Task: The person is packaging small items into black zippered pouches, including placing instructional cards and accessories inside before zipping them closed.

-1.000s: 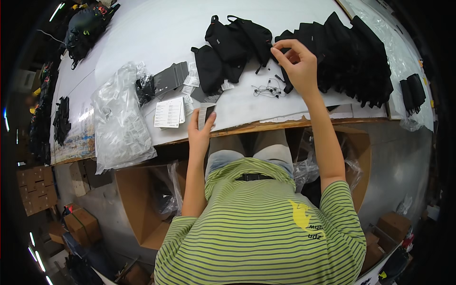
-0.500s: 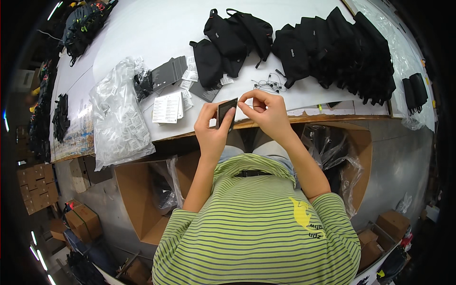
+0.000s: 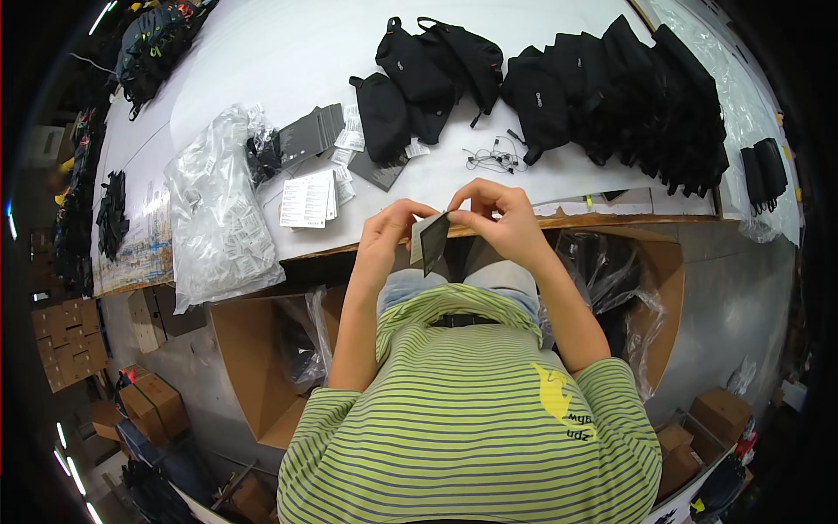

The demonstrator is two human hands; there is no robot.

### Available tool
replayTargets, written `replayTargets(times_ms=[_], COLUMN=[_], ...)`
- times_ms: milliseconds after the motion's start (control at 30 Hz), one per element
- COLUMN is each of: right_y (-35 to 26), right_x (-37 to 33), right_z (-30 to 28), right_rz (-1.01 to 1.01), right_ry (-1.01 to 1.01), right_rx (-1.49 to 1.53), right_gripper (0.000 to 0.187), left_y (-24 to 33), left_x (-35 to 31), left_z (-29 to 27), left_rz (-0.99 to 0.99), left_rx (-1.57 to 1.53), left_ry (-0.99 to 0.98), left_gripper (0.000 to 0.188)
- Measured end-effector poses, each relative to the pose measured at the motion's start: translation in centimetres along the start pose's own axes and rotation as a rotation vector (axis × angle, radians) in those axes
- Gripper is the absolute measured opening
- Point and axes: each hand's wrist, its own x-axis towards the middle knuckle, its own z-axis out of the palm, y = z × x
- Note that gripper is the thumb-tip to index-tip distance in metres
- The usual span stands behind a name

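Observation:
In front of me, just off the table's edge, hang tags (image 3: pixel 433 242), a dark one and a paler one, hang at an angle between my hands. The fingers of my right hand (image 3: pixel 506 225) pinch their top corner. My left hand (image 3: pixel 384 237) closes its fingertips at their upper left side. Whether a string is in my fingers is too small to tell. On the table ahead lie a tangle of black tag strings (image 3: pixel 496 157), a stack of white printed tags (image 3: pixel 305 201) and a pile of dark grey tags (image 3: pixel 310 137).
Black pouches lie at the table's middle (image 3: pixel 428 74), with a long row of black pouches (image 3: pixel 611 96) to the right. A clear plastic bag (image 3: pixel 220 218) rests at the left. Open cardboard boxes (image 3: pixel 240 358) stand below the table edge on both sides of me.
The tags have come down toward me and turned, showing a paler face. My right hand has moved from beside them to pinch their top; my left hand has shifted slightly lower.

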Motion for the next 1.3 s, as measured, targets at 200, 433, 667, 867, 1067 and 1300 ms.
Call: replayTargets(times_ms=[200, 433, 667, 867, 1067, 1300], right_y=[1.5, 2.4, 2.2, 3.6, 4.0, 6.2], right_x=[-0.5, -0.7, -1.7, -3.4, -4.2, -4.8], right_z=[0.0, 0.3, -0.7, -2.1, -2.6, -2.2], right_rz=[0.078, 0.271, 0.281, 0.353, 0.385, 0.336], right_ry=[-0.183, -0.284, -0.134, -0.017, -0.034, 0.091], right_rx=[-0.044, 0.287, 0.326, 0.43, 0.4, -0.302], right_gripper=[0.011, 0.016, 0.015, 0.013, 0.013, 0.014], left_y=[-1.7, -2.8, -6.6, 0.4, 3.5, -4.7], left_x=[0.0, 4.3, 12.1, 10.2, 8.4, 6.1], left_z=[-0.9, -2.2, -9.3, -7.4, -8.1, -6.5], left_rz=[-0.042, 0.153, 0.55, 0.79, 0.229, 0.344], left_rx=[0.246, 0.379, 1.488, 0.89, 0.493, 0.983], left_ry=[-0.109, 0.09, 0.509, 0.771, 0.407, 0.083], left_gripper=[0.011, 0.014, 0.034, 0.023, 0.026, 0.021])
